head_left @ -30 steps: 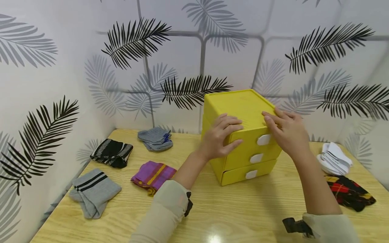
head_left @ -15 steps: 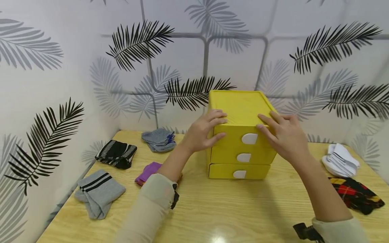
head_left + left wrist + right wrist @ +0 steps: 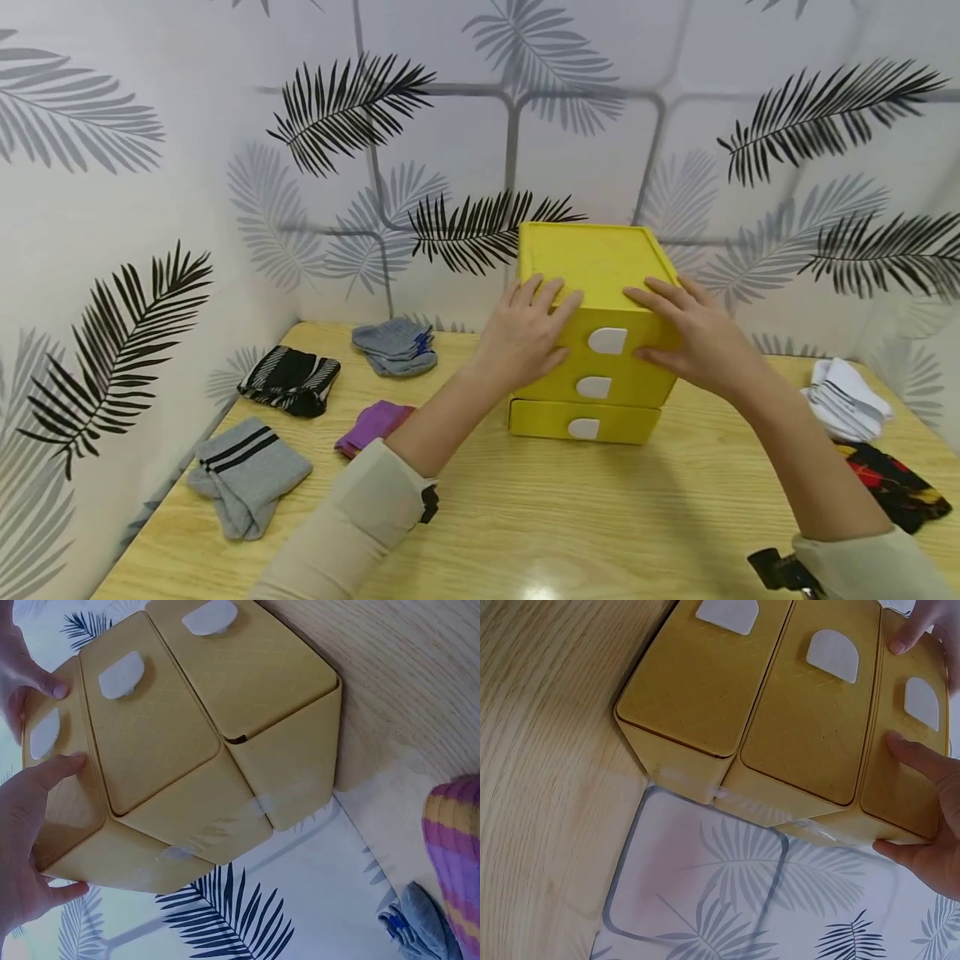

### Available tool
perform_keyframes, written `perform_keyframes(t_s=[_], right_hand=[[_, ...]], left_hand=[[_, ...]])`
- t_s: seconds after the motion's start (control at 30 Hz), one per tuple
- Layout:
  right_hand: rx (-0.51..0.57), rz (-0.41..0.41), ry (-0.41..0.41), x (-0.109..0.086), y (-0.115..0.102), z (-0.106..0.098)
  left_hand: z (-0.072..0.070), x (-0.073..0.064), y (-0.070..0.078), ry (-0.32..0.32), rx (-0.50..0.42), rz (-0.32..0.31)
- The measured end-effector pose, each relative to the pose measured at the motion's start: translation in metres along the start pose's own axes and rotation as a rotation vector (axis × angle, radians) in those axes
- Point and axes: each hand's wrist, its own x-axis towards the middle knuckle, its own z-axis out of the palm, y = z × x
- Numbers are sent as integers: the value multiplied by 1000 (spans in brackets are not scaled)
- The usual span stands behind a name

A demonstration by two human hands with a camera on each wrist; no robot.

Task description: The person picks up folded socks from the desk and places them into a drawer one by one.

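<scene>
A yellow three-drawer storage box (image 3: pixel 585 250) stands toward the back of the table, its front facing me, with a white tab handle on each drawer. My left hand (image 3: pixel 525 337) grips its front left top edge, fingers over the top and thumb on the front. At the right top edge my right hand (image 3: pixel 708 337) holds it likewise, the thumb (image 3: pixel 911 754) on the top drawer's face in the right wrist view. All drawers look pushed in; the bottom drawer (image 3: pixel 247 667) shows a small dark gap at its corner in the left wrist view.
Left of the box lie folded grey socks with black stripes (image 3: pixel 247 471), a black-and-white folded cloth item (image 3: pixel 288 379), blue-grey socks (image 3: pixel 393 346) and a purple item (image 3: pixel 371 427), partly behind my forearm. White socks (image 3: pixel 847 400) and a black-red-yellow item (image 3: pixel 896 483) lie right. A leaf-patterned wall stands behind.
The box has turned from an angled stance so its front faces me. My left hand came off its corner side and now lies over the top edge; my right hand shifted its hold slightly.
</scene>
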Motion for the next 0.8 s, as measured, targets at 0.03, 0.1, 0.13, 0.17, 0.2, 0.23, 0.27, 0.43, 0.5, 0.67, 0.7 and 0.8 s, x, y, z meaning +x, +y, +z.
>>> perform_keyframes(t_s=[0.03, 0.1, 0.13, 0.17, 0.2, 0.23, 0.27, 0.43, 0.5, 0.67, 0.7, 0.8], right_hand=[[10, -7, 6, 0, 0, 1], [24, -15, 13, 0, 0, 2], [23, -18, 13, 1, 1, 3], [20, -16, 13, 2, 1, 4], [15, -16, 14, 3, 0, 5], [14, -14, 13, 4, 0, 6], [13, -15, 12, 5, 1, 7], [0, -6, 11, 9, -1, 10], [-5, 3, 14, 10, -2, 10], [-1, 25, 21, 12, -5, 11], [-2, 29, 22, 12, -6, 11], [-3, 42, 14, 12, -9, 9]], left_hand=[[1, 0, 1, 5, 3, -10], [1, -1, 1, 5, -7, -23], [2, -1, 0, 1, -13, -25], [2, -2, -1, -2, -20, -26], [2, -2, -2, -7, -26, -28], [2, -2, -4, -13, -31, -30], [3, -2, -5, -22, -32, -33], [4, -4, -11, -33, -58, -31], [5, -4, -14, -20, -75, -20], [6, -3, -19, -13, -116, -15], [6, -3, -20, -13, -127, -18], [8, -3, -22, 5, -161, -19]])
